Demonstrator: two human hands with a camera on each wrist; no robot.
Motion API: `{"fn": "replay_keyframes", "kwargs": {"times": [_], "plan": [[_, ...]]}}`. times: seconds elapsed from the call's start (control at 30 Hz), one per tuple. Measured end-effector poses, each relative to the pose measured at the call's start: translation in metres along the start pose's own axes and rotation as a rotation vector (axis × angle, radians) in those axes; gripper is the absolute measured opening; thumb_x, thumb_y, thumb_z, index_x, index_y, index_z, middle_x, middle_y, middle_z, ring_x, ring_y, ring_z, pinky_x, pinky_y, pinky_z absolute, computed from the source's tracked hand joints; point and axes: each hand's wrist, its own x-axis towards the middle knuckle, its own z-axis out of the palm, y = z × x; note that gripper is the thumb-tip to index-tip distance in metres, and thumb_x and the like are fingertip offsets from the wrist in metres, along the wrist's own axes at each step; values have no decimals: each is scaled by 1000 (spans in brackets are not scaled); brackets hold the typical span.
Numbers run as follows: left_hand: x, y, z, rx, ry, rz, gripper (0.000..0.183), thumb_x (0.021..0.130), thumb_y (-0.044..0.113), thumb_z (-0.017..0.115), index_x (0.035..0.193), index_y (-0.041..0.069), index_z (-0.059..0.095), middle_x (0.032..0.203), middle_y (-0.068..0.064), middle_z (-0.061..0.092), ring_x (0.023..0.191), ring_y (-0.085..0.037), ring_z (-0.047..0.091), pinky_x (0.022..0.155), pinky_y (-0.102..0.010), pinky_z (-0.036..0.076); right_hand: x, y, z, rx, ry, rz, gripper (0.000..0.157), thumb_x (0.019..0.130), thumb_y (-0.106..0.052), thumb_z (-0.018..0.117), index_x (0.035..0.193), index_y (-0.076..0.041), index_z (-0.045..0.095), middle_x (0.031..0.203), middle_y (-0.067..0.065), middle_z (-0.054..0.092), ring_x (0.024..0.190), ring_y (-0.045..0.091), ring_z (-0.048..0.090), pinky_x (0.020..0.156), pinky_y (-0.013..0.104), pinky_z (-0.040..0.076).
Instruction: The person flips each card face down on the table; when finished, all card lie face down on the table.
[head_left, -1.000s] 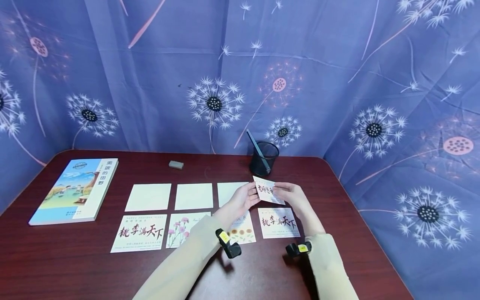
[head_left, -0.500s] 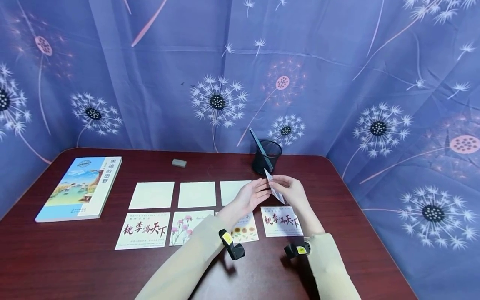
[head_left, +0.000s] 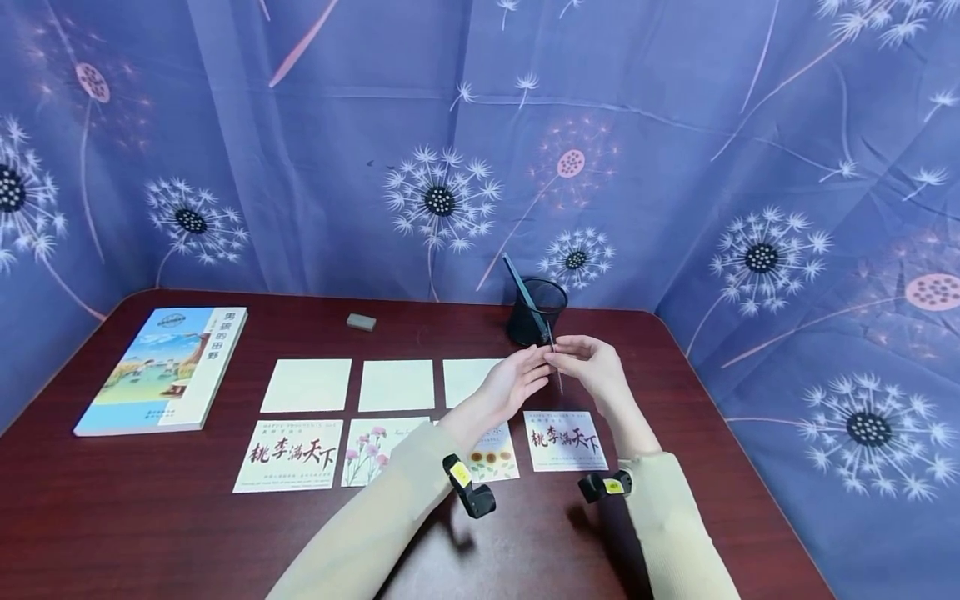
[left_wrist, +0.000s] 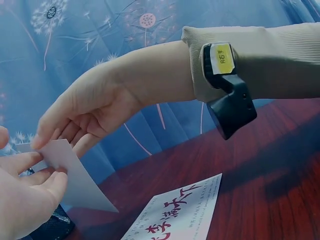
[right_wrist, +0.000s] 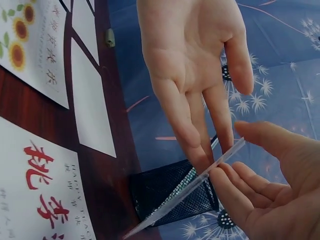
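My right hand (head_left: 596, 367) pinches a small white card (right_wrist: 182, 195) upright above the table, thumb on one side and fingers on the other. The card is nearly edge-on in the head view; its blank side (left_wrist: 82, 185) faces the left wrist camera. My left hand (head_left: 504, 387) has its fingers extended, with the tips at the card's near face, and does not grip it. Under the right wrist lies a card with red Chinese characters (head_left: 566, 442). Partly covered by the left wrist is a sunflower card (head_left: 495, 458).
A black mesh pen holder (head_left: 551, 298) with a teal pencil (head_left: 525, 287) stands just behind the hands. Blank cards (head_left: 306, 385) form a back row, with a pink-flower card (head_left: 375, 446) and a red-lettered card (head_left: 288, 454) in front. An eraser (head_left: 362, 322) and a book (head_left: 161, 371) lie left.
The held card has turned from showing its printed face to edge-on in the head view. Both hands have shifted slightly right, and the left fingers have straightened off the card's edge.
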Motion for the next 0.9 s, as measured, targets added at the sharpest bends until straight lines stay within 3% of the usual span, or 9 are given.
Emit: {"fn": "replay_keyframes", "kwargs": {"times": [0.13, 0.4, 0.7, 0.9], "plan": [[-2, 3, 3, 33, -14, 0, 54, 107, 25, 26, 149, -9, 29, 158, -23, 27, 146, -37, 27, 123, -45, 20, 1, -1, -5, 25, -19, -9, 47, 87, -2, 69, 127, 16, 52, 93, -5, 69, 82, -3, 64, 75, 15, 56], [-5, 5, 0, 77, -65, -13, 56, 107, 30, 25, 151, -4, 29, 159, -19, 27, 147, -32, 27, 123, -44, 18, 0, -3, -17, 7, 19, -17, 43, 87, -3, 67, 126, 14, 56, 89, -12, 65, 82, -2, 63, 73, 17, 55], [-5, 3, -8, 75, -108, -3, 57, 107, 28, 21, 149, -9, 26, 157, -26, 26, 147, -35, 27, 123, -42, 18, 6, 8, -26, -5, 140, 64, 39, 87, 2, 63, 124, 14, 57, 80, -12, 65, 70, -2, 61, 63, 14, 53], [-9, 3, -16, 59, -96, -10, 57, 107, 28, 25, 149, -10, 26, 156, -27, 27, 146, -38, 27, 123, -43, 18, 14, 29, -39, 38, 102, 170, 46, 91, -1, 61, 132, 15, 50, 80, -13, 65, 71, -3, 62, 66, 13, 53]]}}
